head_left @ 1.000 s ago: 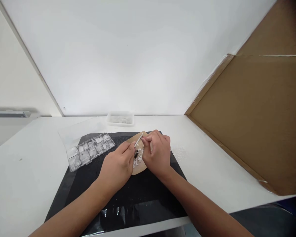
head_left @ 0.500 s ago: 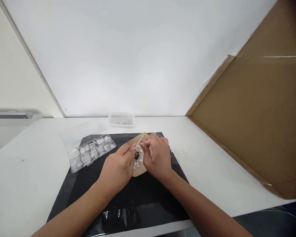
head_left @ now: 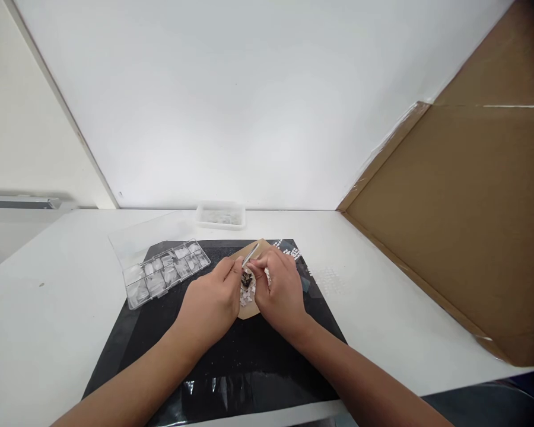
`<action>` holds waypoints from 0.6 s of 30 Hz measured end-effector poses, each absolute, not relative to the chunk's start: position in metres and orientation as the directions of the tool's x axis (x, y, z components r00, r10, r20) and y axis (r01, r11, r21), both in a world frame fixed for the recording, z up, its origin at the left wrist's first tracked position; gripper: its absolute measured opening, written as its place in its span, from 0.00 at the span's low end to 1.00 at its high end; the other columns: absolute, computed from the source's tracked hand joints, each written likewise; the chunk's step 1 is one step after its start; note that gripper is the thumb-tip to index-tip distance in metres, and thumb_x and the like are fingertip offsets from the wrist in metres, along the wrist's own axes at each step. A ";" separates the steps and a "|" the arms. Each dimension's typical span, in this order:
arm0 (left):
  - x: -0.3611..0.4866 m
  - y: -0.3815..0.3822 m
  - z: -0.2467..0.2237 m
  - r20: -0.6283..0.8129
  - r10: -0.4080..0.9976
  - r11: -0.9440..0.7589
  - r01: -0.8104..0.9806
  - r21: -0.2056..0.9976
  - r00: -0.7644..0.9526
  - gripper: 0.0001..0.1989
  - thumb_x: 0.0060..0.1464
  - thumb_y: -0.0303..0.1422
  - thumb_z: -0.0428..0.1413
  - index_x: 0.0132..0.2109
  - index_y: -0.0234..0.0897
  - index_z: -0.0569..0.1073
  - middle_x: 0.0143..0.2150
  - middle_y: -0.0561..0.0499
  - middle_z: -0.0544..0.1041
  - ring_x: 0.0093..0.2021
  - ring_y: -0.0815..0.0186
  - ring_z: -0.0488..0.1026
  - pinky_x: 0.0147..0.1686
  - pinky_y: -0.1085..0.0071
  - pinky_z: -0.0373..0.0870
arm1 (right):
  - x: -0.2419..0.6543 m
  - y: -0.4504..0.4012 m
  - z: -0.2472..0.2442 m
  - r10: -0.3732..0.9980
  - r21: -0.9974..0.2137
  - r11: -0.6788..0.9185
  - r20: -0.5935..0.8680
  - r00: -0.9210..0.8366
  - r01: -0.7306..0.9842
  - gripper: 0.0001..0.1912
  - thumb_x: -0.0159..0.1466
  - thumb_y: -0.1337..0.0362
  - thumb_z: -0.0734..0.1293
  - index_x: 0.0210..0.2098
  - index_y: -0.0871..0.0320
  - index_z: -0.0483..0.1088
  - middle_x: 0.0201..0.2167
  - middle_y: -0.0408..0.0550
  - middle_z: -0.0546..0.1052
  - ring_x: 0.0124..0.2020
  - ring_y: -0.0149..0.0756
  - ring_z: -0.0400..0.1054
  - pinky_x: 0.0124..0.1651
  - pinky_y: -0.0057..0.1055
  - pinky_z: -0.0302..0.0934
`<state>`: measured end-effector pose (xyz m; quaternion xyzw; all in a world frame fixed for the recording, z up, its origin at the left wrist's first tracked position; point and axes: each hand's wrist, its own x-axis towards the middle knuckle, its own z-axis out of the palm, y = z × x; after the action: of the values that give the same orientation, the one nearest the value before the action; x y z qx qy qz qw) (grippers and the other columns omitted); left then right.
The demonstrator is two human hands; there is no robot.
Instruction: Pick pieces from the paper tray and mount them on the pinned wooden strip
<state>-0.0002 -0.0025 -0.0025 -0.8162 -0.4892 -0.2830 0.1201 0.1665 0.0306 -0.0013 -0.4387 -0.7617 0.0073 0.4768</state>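
Note:
My left hand point(head_left: 213, 299) is closed, its thumb and fingertips pinching a slim pale stick point(head_left: 250, 254) that points up and to the right. Close beside it, my right hand point(head_left: 281, 293) is pinched shut at the stick's side; whatever lies between those fingertips is too small to make out. Below both hands lies a tan sheet or shallow tray point(head_left: 251, 311), partly covered by them. Small white pieces point(head_left: 246, 296) are scattered on it around a little dark clump point(head_left: 247, 279).
A black mat point(head_left: 231, 362) covers the middle of the white table point(head_left: 382, 320). At the left stands an open clear compartment box point(head_left: 167, 274) with whitish contents. A translucent tub point(head_left: 221, 216) is by the back wall, and a cardboard panel point(head_left: 463, 219) leans at the right.
My right hand has shifted slightly left and down, its fingertips closer to my left hand. White squares on the mat's far right corner are now uncovered.

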 end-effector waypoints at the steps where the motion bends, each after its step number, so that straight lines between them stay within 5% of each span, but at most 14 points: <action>1: 0.000 -0.002 -0.002 0.586 0.721 -0.488 0.871 0.054 0.368 0.16 0.71 0.28 0.45 0.58 0.33 0.72 0.42 0.46 0.77 0.30 0.64 0.75 0.24 0.70 0.67 | 0.166 0.030 -0.001 0.677 -0.440 0.612 0.721 -0.147 0.657 0.10 0.73 0.68 0.63 0.34 0.53 0.63 0.30 0.43 0.73 0.35 0.39 0.68 0.42 0.39 0.55; 11: 0.002 -0.004 0.000 0.609 0.703 -0.496 0.867 0.050 0.368 0.15 0.70 0.26 0.45 0.58 0.32 0.71 0.40 0.45 0.76 0.32 0.63 0.75 0.24 0.71 0.67 | 0.167 0.029 0.001 0.664 -0.462 0.622 0.739 -0.113 0.632 0.11 0.74 0.67 0.64 0.33 0.53 0.65 0.29 0.42 0.73 0.34 0.38 0.68 0.43 0.39 0.55; 18: 0.002 -0.004 0.004 0.603 0.748 -0.543 0.779 0.314 0.279 0.10 0.70 0.27 0.49 0.46 0.36 0.75 0.38 0.48 0.75 0.31 0.66 0.71 0.30 0.71 0.68 | 0.166 0.030 0.001 0.641 -0.432 0.638 0.757 -0.128 0.638 0.11 0.73 0.68 0.65 0.33 0.54 0.64 0.29 0.41 0.73 0.34 0.37 0.68 0.42 0.39 0.54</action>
<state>0.0018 -0.0036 0.0044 -0.7993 -0.4774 -0.3643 0.0211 0.1657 0.0302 0.0010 -0.4257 -0.7510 0.0017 0.5048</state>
